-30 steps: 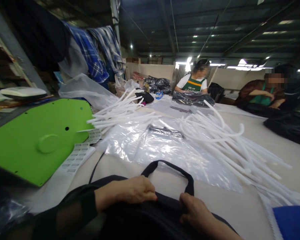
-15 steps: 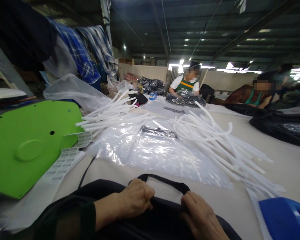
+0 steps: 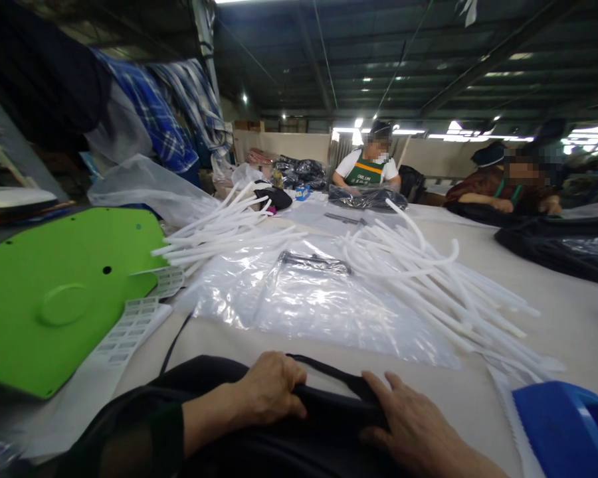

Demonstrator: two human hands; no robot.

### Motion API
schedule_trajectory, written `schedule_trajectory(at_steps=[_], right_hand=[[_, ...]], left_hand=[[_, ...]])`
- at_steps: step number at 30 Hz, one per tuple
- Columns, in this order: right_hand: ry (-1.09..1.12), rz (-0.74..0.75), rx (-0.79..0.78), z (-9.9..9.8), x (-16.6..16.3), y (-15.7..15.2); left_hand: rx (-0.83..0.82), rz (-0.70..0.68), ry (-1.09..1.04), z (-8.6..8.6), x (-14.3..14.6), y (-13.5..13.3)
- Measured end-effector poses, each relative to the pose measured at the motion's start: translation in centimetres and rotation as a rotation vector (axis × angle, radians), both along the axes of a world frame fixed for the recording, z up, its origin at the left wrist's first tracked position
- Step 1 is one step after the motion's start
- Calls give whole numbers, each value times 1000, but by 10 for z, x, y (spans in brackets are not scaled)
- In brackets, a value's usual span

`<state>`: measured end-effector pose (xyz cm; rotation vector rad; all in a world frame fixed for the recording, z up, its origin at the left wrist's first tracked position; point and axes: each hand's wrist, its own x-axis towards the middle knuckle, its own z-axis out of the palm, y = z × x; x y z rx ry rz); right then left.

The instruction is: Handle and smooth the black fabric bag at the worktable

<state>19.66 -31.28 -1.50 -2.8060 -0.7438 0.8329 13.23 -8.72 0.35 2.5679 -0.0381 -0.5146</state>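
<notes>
While pressing down at the near table edge, left hand [image 3: 269,392] curling its fingers over the black bag [image 3: 299,438], right hand [image 3: 413,425] lying flat with fingers spread on it. Beyond, lying clear plastic bags [image 3: 319,299], then white tubes [image 3: 428,272].

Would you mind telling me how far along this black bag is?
Done: nothing visibly finished. In hand: left hand and right hand press the black bag near its handle. Left: clear plastic bags and white tubes lie untouched beyond.
</notes>
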Motion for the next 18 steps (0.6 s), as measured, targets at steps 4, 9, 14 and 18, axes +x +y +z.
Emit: schedule_trajectory(at_steps=[4, 9, 14, 18], right_hand=[[222, -51, 230, -1, 9, -6], [331, -273, 532, -14, 15, -9], [178, -306, 436, -21, 7, -7], [149, -284, 412, -24, 7, -8]], left_hand=[[-47, 0, 17, -1, -4, 1], [-61, 7, -3, -8, -1, 4], [-26, -100, -48, -10, 1, 20], [-74, -71, -99, -1, -7, 48]])
